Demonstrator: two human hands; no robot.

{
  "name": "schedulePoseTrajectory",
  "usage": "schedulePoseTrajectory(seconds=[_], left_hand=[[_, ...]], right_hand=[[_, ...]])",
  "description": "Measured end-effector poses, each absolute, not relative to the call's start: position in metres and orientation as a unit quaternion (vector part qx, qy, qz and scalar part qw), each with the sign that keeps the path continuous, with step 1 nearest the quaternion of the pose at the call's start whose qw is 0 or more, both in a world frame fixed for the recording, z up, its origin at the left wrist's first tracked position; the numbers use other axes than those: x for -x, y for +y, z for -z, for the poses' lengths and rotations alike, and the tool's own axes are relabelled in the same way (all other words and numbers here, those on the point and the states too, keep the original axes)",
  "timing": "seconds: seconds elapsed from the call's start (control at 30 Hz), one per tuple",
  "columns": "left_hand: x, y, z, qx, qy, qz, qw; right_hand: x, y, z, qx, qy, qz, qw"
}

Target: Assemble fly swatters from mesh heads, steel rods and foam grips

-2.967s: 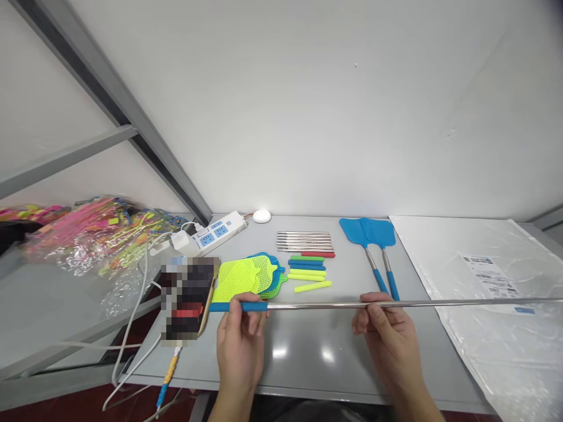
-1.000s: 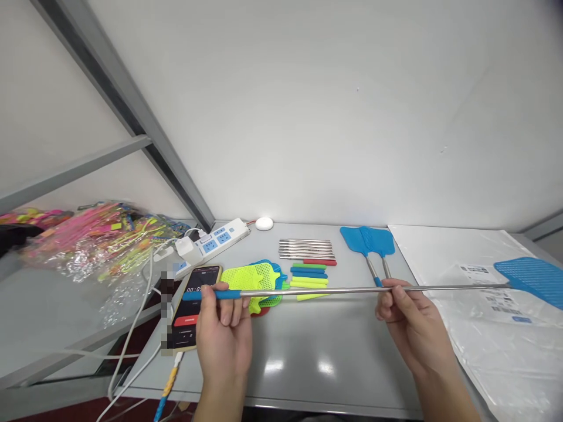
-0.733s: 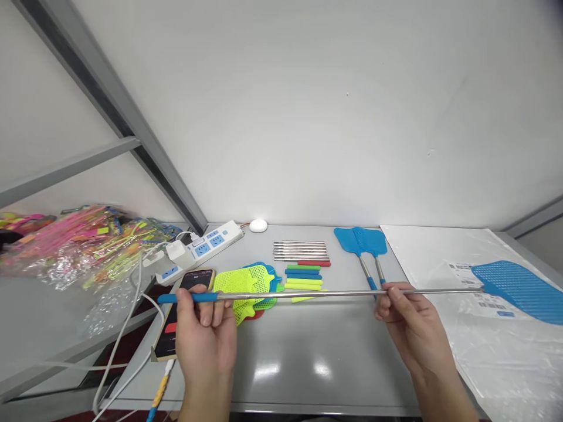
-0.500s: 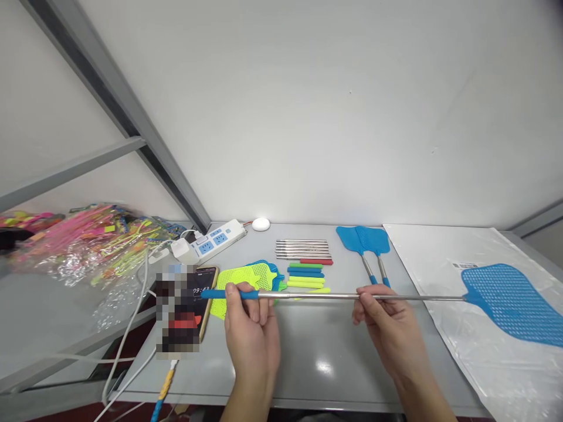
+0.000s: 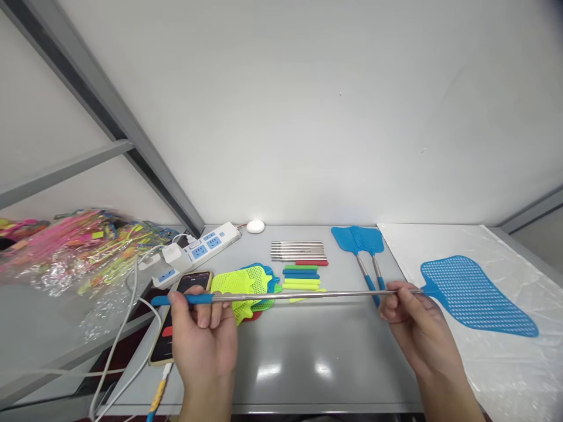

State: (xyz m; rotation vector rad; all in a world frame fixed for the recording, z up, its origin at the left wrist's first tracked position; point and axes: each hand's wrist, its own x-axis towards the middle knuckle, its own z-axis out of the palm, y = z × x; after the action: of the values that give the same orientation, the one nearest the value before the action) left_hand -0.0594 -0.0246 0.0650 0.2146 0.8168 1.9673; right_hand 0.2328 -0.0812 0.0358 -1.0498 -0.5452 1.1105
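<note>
A blue fly swatter with a long metal rod lies level across both hands above the desk. My left hand is closed around its blue handle near the left end. Close to the blue mesh head, my right hand pinches the metal rod. Behind the rod lie a row of bare metal rods and several coloured handle sleeves. Yellow-green swatter heads are piled near my left hand, with blue, green and red ones partly hidden beneath. Two blue swatters with short rods rest at the back.
A phone with a cable lies at the left, partly behind my left hand. A power strip and a small white device stand by the wall. Plastic-bagged colourful items fill the far left. White plastic sheeting covers the right side.
My hands have moved farther apart along the swatter, the left one leftward and the right one toward the mesh head. The mesh head appears farther left in the view.
</note>
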Motion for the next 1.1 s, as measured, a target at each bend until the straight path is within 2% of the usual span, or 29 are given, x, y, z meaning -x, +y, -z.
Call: schedulePoseTrajectory(seconds=[0.23,0.3,0.43,0.57,0.7,0.77,0.87,0.93,1.1], left_hand=[[0.073,-0.020,-0.065,-0.101,0.324,-0.819,0.462],[0.066,-0.019,-0.062,-0.107,0.330,-0.819,0.456],[0.026,-0.023,-0.050,-0.089,0.351,-0.805,0.469],[-0.017,-0.034,-0.042,-0.104,0.381,-0.749,0.532],[-0.016,-0.034,-0.045,-0.145,0.382,-0.741,0.532],[-0.003,-0.031,-0.048,-0.151,0.373,-0.743,0.534],[0.017,-0.026,-0.052,-0.131,0.354,-0.762,0.526],[0.030,-0.023,-0.053,-0.116,0.357,-0.766,0.522],[0.053,-0.018,-0.056,-0.107,0.380,-0.753,0.526]], right_hand=[[-0.226,-0.075,-0.036,0.484,-0.250,-0.355,0.760],[-0.219,-0.072,-0.039,0.479,-0.230,-0.345,0.774],[-0.192,-0.065,-0.046,0.452,-0.195,-0.357,0.794],[-0.166,-0.063,-0.048,0.438,-0.238,-0.411,0.763],[-0.170,-0.066,-0.044,0.433,-0.266,-0.476,0.718],[-0.181,-0.067,-0.041,0.419,-0.247,-0.493,0.721],[-0.199,-0.066,-0.034,0.416,-0.182,-0.436,0.777],[-0.211,-0.065,-0.029,0.444,-0.160,-0.407,0.782],[-0.233,-0.070,-0.028,0.515,-0.212,-0.479,0.679]])
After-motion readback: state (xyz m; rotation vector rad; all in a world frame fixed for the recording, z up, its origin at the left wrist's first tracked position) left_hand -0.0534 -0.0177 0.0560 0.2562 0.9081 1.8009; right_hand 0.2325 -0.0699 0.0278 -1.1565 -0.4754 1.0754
